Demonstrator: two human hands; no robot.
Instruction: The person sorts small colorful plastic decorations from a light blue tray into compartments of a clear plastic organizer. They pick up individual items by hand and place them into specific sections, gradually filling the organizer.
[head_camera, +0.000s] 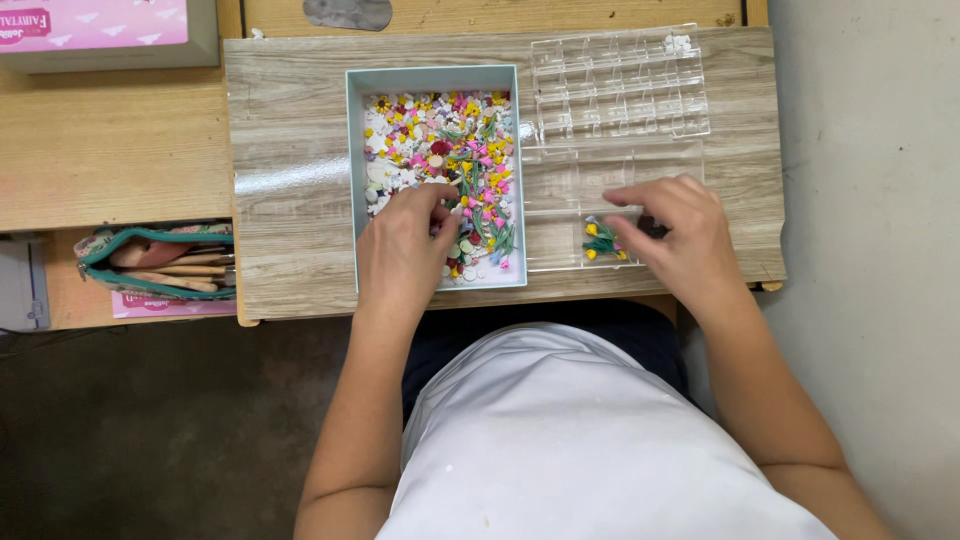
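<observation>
My left hand (405, 245) pinches among tiny coloured pieces (440, 150) in the blue tray (352, 180) — right hand (672, 230) curled over the clear organizer (620, 90) (grip unclear), beside small tulip-like bits (600, 240)

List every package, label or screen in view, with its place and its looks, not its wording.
Pink box: top left corner on the desk, flat, pink lid with white shapes, grey side.
Pink sheet: under the pencil case at left, only a pink strip showing.
No screens.
</observation>
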